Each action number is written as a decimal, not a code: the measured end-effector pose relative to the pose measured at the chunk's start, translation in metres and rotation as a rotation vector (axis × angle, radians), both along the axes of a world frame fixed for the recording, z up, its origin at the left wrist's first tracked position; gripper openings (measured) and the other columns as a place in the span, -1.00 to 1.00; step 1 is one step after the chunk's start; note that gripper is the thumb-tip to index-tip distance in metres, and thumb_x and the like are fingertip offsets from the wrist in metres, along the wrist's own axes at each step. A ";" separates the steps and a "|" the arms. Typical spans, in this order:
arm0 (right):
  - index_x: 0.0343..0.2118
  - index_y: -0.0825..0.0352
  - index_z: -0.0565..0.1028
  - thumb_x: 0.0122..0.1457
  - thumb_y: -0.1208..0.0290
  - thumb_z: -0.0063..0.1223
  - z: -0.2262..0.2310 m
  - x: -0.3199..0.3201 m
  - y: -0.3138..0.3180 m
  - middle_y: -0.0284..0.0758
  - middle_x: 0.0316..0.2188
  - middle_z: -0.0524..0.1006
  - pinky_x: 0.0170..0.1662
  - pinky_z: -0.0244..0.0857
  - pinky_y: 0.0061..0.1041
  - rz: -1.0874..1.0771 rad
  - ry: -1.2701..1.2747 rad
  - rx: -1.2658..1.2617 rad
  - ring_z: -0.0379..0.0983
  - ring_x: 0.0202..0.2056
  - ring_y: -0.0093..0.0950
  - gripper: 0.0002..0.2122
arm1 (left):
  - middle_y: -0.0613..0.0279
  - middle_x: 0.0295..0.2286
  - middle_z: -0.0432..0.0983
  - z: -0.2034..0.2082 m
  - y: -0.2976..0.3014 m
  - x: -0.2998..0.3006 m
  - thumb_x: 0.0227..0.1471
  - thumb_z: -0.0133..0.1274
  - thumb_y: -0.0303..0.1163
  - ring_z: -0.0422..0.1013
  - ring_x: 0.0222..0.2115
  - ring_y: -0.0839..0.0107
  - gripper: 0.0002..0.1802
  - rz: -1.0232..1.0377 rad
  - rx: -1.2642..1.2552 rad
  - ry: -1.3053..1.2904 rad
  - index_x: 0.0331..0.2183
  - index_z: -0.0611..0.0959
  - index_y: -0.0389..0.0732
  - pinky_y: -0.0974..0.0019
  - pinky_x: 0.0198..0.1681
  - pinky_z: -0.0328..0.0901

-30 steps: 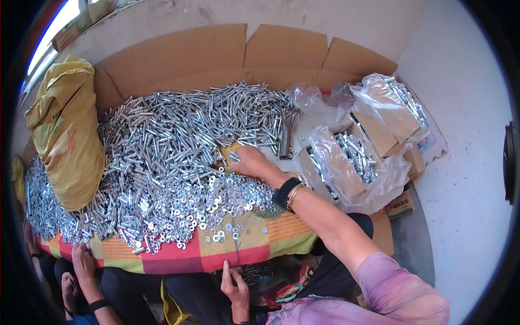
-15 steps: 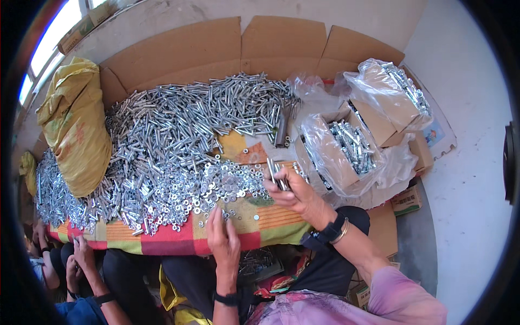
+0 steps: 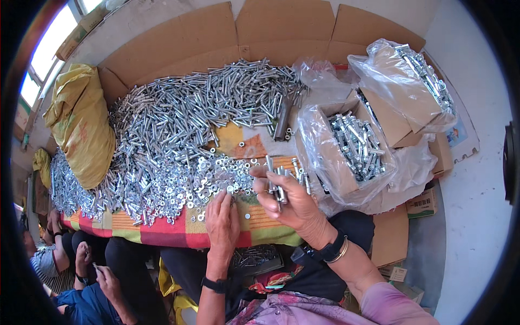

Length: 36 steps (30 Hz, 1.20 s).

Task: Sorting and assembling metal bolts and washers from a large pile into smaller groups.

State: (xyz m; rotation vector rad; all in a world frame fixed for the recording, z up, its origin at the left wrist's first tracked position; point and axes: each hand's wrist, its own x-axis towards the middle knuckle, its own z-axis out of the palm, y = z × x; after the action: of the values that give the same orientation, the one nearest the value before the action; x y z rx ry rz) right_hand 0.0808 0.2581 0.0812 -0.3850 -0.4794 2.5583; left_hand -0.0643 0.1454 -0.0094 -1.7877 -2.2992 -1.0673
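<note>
My right hand (image 3: 298, 208) is closed round several silver bolts (image 3: 280, 187), held roughly upright between thumb and fingers above the front of the table. My left hand (image 3: 222, 225) reaches to the near edge of a heap of washers and nuts (image 3: 211, 176). Its fingers are bent and close together, with a washer (image 3: 230, 189) showing at the tips. Behind the washers spreads a large heap of loose metal bolts (image 3: 189, 105). A thicker dark metal tube (image 3: 282, 119) lies at the right end of that heap.
Plastic-lined cartons (image 3: 317, 130) of bolts stand at the right. A yellow woven sack (image 3: 81, 127) rests on the heap at the left. Cardboard (image 3: 284, 27) lines the back. Checkered cloth (image 3: 173, 235) covers the table. Co-workers' hands (image 3: 108, 281) show at the lower left.
My left hand has moved up to the washers, its fingers closing together. My right hand still holds the bolts, now turned with the fingers more spread. A co-worker's hands have moved apart.
</note>
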 end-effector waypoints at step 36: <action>0.09 0.23 0.17 0.29 0.31 -0.30 -0.053 -0.004 -0.037 -0.44 -0.55 0.29 -0.83 -0.03 -0.82 0.386 0.039 -0.183 0.06 -0.81 -0.79 -0.67 | -0.03 -0.39 0.52 0.013 -0.062 -0.079 0.03 -0.06 -0.54 0.47 -0.34 0.17 -0.84 0.315 0.236 -0.249 -0.32 0.56 -0.38 0.27 -0.26 0.32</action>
State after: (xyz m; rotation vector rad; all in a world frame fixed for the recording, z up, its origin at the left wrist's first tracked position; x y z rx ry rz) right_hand 0.0763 0.2209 0.0284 -0.3319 -0.3306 2.9913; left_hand -0.1429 0.0829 0.0032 -1.2196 -2.3560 -1.4908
